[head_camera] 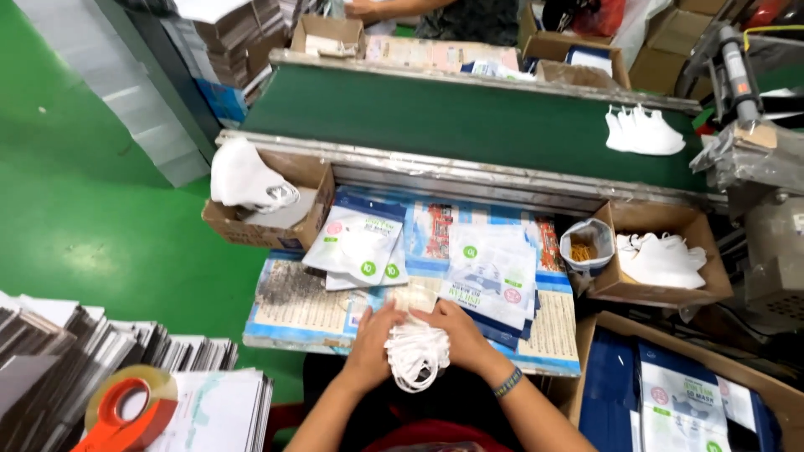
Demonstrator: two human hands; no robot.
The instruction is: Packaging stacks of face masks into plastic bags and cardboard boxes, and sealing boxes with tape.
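Gripping a stack of white face masks (pixel 416 351) from both sides at the near edge of the work surface (pixel 293 314): left hand (pixel 373 343) and right hand (pixel 456 335), fingers pressed together around the stack, ear loops hanging below. Near left: tape dispenser (pixel 126 410) on stacked flat cartons (pixel 126 351). Just beyond the hands: white printed pouches (pixel 356 247) and (pixel 494 272) lying flat. Flanking these: cardboard box (pixel 268 222) of masks at left, second cardboard box (pixel 662 259) of masks at right. Further back: green conveyor belt (pixel 452 117), carrying a mask bundle (pixel 643 132). Farthest: another person's arm (pixel 394 8).
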